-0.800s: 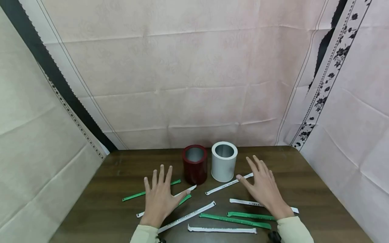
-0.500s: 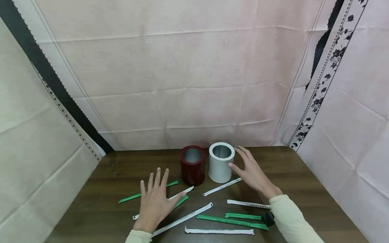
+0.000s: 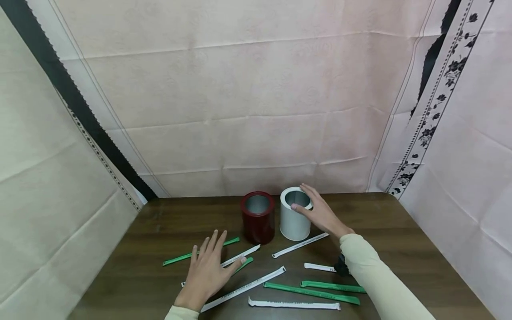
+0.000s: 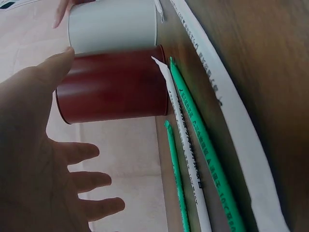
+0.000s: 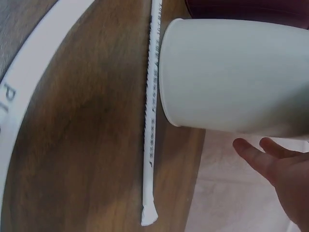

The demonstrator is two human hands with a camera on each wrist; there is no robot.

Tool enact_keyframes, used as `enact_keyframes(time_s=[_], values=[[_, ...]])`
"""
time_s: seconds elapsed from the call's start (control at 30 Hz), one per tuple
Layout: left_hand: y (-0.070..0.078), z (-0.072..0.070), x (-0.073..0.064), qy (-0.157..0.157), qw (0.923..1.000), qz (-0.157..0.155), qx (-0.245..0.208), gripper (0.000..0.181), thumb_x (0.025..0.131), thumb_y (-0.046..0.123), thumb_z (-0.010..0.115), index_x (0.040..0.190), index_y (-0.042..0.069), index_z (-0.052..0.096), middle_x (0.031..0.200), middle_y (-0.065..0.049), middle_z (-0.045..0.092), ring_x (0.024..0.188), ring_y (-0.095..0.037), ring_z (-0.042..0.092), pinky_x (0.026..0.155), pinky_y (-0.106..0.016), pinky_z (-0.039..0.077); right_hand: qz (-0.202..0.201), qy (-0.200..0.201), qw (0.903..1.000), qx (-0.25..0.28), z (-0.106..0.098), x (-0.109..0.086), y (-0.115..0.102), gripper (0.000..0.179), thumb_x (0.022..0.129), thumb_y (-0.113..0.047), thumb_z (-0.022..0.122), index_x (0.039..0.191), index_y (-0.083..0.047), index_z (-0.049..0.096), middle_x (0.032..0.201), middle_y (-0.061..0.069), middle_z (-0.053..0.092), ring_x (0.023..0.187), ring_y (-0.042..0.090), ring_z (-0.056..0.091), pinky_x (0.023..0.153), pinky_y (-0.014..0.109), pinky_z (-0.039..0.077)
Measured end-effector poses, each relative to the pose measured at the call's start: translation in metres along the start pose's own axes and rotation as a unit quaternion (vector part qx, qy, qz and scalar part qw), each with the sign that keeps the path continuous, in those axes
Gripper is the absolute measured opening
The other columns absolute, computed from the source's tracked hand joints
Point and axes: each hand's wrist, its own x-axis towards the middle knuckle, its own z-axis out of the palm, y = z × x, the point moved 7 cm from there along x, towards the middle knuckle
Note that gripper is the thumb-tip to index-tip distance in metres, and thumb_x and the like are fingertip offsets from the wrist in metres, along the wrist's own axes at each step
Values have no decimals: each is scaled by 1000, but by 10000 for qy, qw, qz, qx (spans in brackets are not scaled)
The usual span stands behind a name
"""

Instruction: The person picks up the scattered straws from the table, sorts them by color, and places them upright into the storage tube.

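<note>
My right hand (image 3: 323, 215) is at the rim of the white cylindrical container (image 3: 294, 222), its thumb towards the front of the opening and its fingers towards the back right. The right wrist view has the fingertips close beside the container's wall; contact is unclear. A dark red container (image 3: 258, 222) stands upright just left of the white one. Spread fingers mark my left hand (image 3: 206, 273), which hovers over a white wrapped stick like a paper-sleeved straw (image 3: 242, 255) and a green one (image 3: 179, 259). Part of these sticks is hidden under that hand.
More wrapped sticks lie in front on the brown table (image 3: 120, 275): a white one (image 3: 300, 245) near the white container, a long white one (image 3: 250, 286), a green one (image 3: 312, 292) and a white one (image 3: 294, 304). A pale cloth (image 3: 248, 111) hangs behind.
My right hand has moved up and left from over the sticks to the rim of the white container. My left hand has shifted slightly downward. The containers and sticks stay in place.
</note>
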Motion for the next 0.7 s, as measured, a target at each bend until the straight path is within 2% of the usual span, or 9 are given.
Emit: enact_keyframes(time_s=[0.27, 0.47, 0.6, 0.7], values=[[3, -3, -1, 102, 9993, 310, -187, 106, 75, 92, 39, 152, 19, 42, 155, -12, 40, 138, -39, 42, 109, -68, 28, -46, 244, 9997, 70, 0, -1, 5, 87, 88, -61, 66, 155, -17, 32, 158, 6, 29, 143, 32, 32, 110, 61, 33], [10, -13, -2, 98, 9966, 539, -619, 90, 80, 83, 50, 142, 18, 55, 143, -7, 54, 128, -34, 53, 100, -57, 45, -180, 373, 9991, 98, 0, 2, 4, 85, 87, -60, 67, 153, -16, 37, 155, 4, 31, 139, 30, 36, 108, 59, 37], [16, -13, -5, -160, 9933, 688, -914, 74, 84, 73, 59, 136, 21, 60, 138, -4, 57, 126, -32, 55, 97, -54, 48, -253, 374, 9988, 195, 3, 3, 5, 82, 87, -58, 69, 151, -16, 40, 154, 3, 32, 137, 30, 37, 108, 57, 37], [27, -6, -6, -563, 9854, 1026, -1238, 54, 88, 54, 69, 127, 17, 66, 127, -4, 63, 115, -26, 61, 88, -47, 54, -294, 451, 9982, 254, 6, 3, 7, 81, 86, -56, 70, 150, -16, 41, 153, 4, 33, 137, 30, 37, 108, 57, 37]])
